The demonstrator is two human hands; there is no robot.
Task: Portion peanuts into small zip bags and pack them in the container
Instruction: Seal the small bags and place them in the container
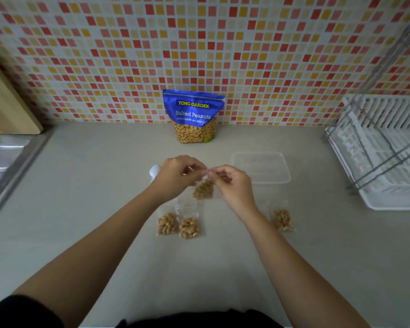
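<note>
Three filled zip bags [189, 227] lie on the counter; the container [260, 167] holds none. Left hand [179, 177] and right hand [232, 183] pinch the fourth bag [203, 189] at its top, apparently sealing it.

A home kitchen: mosaic-tiled backsplash [270, 55] behind a grey countertop [92, 185]; a steel sink [3, 157] at left; a white dish rack [388, 150] at right.

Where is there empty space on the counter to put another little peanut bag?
Bare counter lies between the sink and the left hand, and closer in, between the forearms. A smaller gap sits between the lone filled bag and the dish rack. The middle is crowded: the right hand and left hand pinch the held bag, beside the container and two filled bags.
</note>
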